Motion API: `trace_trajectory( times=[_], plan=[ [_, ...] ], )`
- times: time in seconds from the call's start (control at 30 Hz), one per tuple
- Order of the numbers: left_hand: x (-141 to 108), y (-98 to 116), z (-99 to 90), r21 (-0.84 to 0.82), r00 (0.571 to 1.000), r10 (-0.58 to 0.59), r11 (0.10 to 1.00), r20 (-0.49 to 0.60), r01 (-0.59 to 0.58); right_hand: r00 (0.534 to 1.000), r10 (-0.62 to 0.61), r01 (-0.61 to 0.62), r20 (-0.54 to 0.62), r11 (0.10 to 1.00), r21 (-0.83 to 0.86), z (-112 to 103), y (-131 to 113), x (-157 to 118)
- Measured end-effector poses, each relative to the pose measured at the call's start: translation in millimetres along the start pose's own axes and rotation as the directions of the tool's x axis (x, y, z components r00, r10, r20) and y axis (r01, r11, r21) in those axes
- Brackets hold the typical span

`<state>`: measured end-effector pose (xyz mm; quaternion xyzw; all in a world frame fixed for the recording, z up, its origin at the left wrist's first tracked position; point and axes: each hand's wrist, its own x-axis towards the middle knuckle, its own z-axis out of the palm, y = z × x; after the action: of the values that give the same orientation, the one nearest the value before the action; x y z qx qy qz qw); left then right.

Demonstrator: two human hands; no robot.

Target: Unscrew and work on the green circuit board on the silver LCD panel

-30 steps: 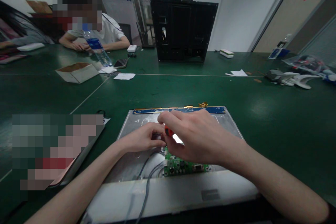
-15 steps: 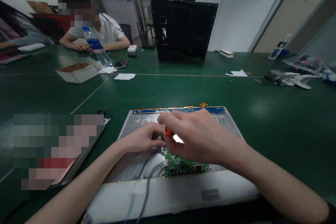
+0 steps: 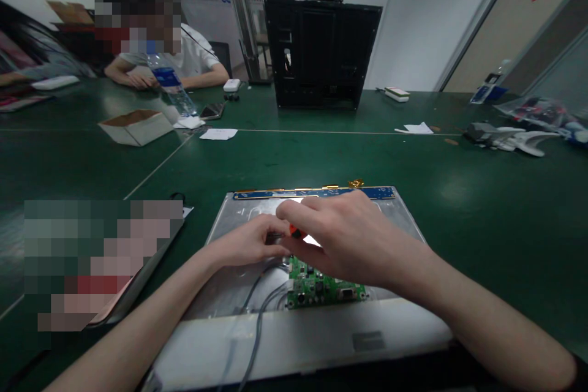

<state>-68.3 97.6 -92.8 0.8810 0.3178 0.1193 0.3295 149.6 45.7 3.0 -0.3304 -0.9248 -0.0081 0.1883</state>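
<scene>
A flat metal-backed display panel [image 3: 229, 220] lies in front of me, with a blue circuit strip [image 3: 316, 193] along its far edge. On its lower middle sits a green circuit board [image 3: 321, 286], partly covered by my hands. My right hand [image 3: 342, 236] is closed around a screwdriver [image 3: 296, 231]; only a bit of its red and black handle shows, and its tip is hidden. Just left of it, my left hand [image 3: 252, 239] has its thumb and fingers pinched by the board's upper left corner; whatever they hold is hidden. Grey cables [image 3: 260, 318] run from the board toward me.
Left of the panel lies a dark-edged flat object [image 3: 138, 285], its surface blurred out. Farther back are an open carton [image 3: 138, 125], a water bottle [image 3: 172, 86], a phone [image 3: 212, 111] and a large upright black panel [image 3: 321, 52]. Across the table a person [image 3: 193, 58] sits.
The handle in my right hand has turned slightly, showing more black. My hands and the panel stay in place. The person across has shifted their head a little.
</scene>
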Motion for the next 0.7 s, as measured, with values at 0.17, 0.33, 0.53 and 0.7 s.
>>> trace_trajectory(
  times=[0.17, 0.33, 0.53, 0.7],
  plan=[
    [3.7, 0.8, -2.0, -0.182, 0.999, 0.018, 0.983, 0.047, -0.009, 1.000, -0.013, 0.013, -0.011, 1.000, 0.022, -0.4, -1.0, -0.2],
    [3.5, 3.7, -2.5, -0.130, 0.999, 0.016, 0.991, 0.029, -0.012, 1.000, 0.007, -0.007, 0.024, 1.000, 0.028, -1.0, -0.3, 0.2],
    [0.9, 2.2, 0.1, -0.110, 1.000, -0.025, 0.994, -0.004, 0.024, 1.000, 0.001, -0.001, 0.003, 1.000, 0.004, 0.0, -0.5, 0.1],
    [2.2, 1.4, -0.4, -0.173, 0.999, -0.018, 0.985, 0.032, 0.024, 1.000, -0.004, 0.004, 0.007, 0.999, 0.032, 0.0, -2.3, -0.3]
  ],
)
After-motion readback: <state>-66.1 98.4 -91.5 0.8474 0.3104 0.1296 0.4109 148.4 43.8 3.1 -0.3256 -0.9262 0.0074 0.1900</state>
